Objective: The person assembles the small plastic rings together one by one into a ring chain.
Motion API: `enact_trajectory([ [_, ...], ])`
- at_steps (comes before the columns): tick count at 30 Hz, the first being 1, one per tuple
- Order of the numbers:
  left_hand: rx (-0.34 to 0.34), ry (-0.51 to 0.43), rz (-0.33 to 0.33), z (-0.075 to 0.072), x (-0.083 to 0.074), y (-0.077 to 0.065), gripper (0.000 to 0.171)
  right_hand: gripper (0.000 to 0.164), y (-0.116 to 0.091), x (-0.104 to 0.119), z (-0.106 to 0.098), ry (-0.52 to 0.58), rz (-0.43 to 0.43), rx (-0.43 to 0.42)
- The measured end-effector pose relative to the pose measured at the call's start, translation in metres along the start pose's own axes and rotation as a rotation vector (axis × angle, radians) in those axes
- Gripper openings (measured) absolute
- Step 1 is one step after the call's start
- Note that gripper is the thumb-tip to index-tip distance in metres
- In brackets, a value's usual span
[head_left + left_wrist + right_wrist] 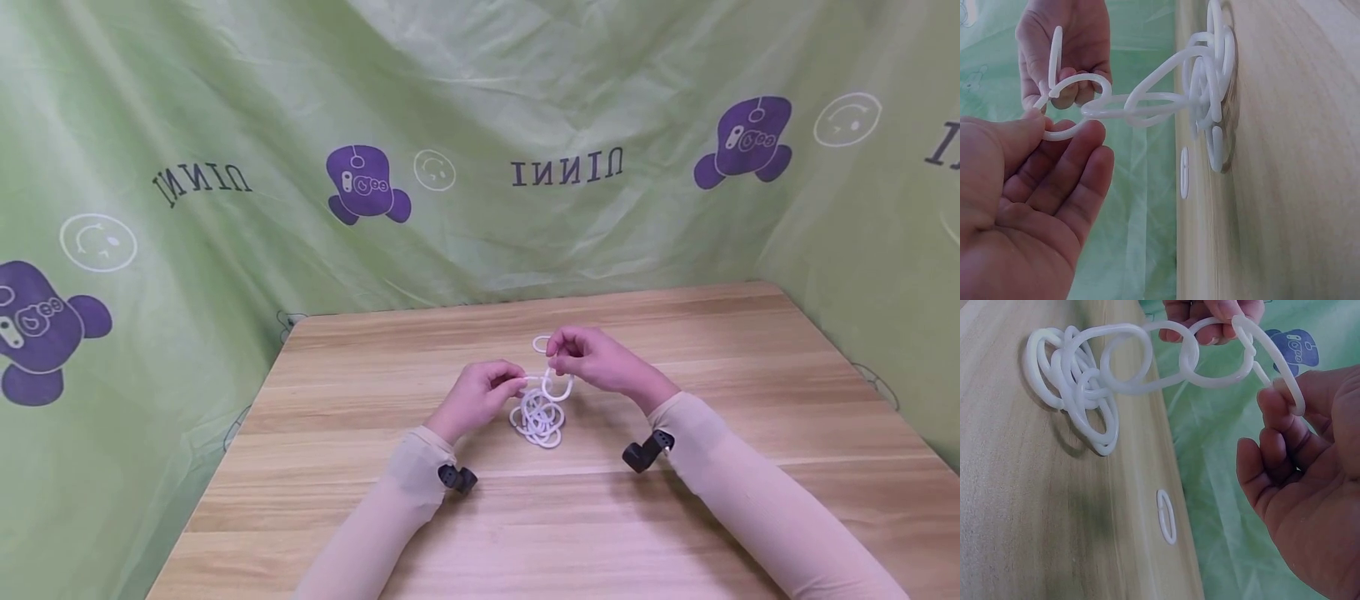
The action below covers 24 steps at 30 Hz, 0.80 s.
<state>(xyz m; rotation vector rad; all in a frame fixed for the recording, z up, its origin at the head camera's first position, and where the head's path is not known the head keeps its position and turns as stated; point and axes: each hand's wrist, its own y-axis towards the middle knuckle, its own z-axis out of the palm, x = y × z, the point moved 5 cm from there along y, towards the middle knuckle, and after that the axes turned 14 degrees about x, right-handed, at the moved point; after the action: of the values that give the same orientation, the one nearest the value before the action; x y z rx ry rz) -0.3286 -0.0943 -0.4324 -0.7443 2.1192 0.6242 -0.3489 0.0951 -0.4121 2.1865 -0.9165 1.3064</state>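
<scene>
My left hand (482, 396) pinches a white plastic chain ring (1066, 135) between thumb and fingertips. From that ring, linked rings run down to a tangled heap of white rings (1035, 369) on the table. My right hand (596, 360) pinches another white ring (1286, 370) between thumb and fingers, its near part against the ring in my left hand. Whether these two rings are linked cannot be told. Both hands are above the table, just beyond the heap. A single loose white ring (1171, 519) lies flat on the table past the hands.
The wooden table (337, 517) reaches back to a green printed curtain (465, 250), which also hangs at both sides. Black wrist cameras (648, 452) are strapped to both sleeves, a little above the tabletop.
</scene>
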Motion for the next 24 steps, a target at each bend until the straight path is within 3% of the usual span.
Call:
enact_trajectory([
  [6, -0.006, -0.029, 0.007, 0.001, 0.002, 0.001, 0.015, 0.007, -0.001, 0.001, 0.0, -0.017, -0.009, -0.011],
  [13, -0.013, -0.15, 0.032, 0.002, -0.004, -0.001, 0.014, 0.006, -0.003, 0.007, 0.003, -0.024, -0.046, -0.004],
  [16, 0.008, -0.119, 0.045, 0.001, -0.009, -0.001, 0.014, 0.006, -0.004, 0.014, 0.001, -0.032, -0.06, -0.052],
  [20, 0.039, -0.071, 0.018, -0.001, -0.006, -0.002, 0.015, 0.008, 0.0, 0.018, -0.002, -0.06, -0.048, -0.1],
  [24, 0.057, -0.063, -0.009, -0.001, -0.002, -0.002, 0.022, 0.012, 0.001, 0.015, -0.001, -0.019, -0.035, -0.128],
])
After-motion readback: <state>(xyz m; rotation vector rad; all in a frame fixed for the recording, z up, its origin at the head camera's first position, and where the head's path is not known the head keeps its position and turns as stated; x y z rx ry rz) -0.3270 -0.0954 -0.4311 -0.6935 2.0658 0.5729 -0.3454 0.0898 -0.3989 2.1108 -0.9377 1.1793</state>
